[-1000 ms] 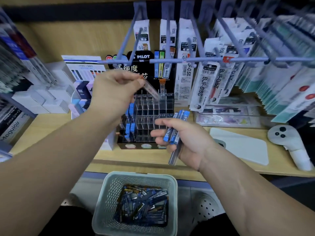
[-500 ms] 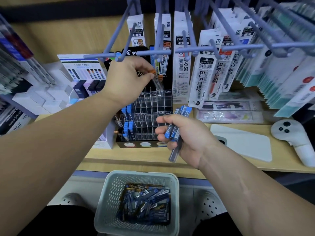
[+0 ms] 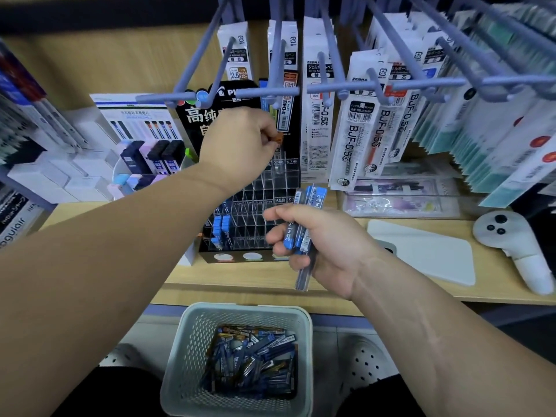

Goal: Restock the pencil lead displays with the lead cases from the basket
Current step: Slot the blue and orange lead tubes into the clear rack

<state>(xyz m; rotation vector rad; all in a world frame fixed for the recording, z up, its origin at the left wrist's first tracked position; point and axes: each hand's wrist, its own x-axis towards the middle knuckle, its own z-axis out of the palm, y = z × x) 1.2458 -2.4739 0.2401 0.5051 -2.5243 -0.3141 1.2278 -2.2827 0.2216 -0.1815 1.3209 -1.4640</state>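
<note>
Insertion step: my left hand (image 3: pixel 237 145) pinches an orange-capped clear lead case (image 3: pixel 278 138) at a rear cell of the clear acrylic display (image 3: pixel 264 188), my right hand (image 3: pixel 319 245) grips spare blue cases (image 3: pixel 302 233); next, I judge, lower it straight in.

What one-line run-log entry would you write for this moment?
left hand pinches orange-capped lead case at display rack | right hand grips blue lead cases | basket holds more cases

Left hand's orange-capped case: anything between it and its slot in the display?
Nothing visible. The left hand pinches the orange-capped lead case directly over a back-row compartment of the clear display. The peg hooks sit above the hand; the right hand with its blue lead cases is lower, nearer the camera.
</note>
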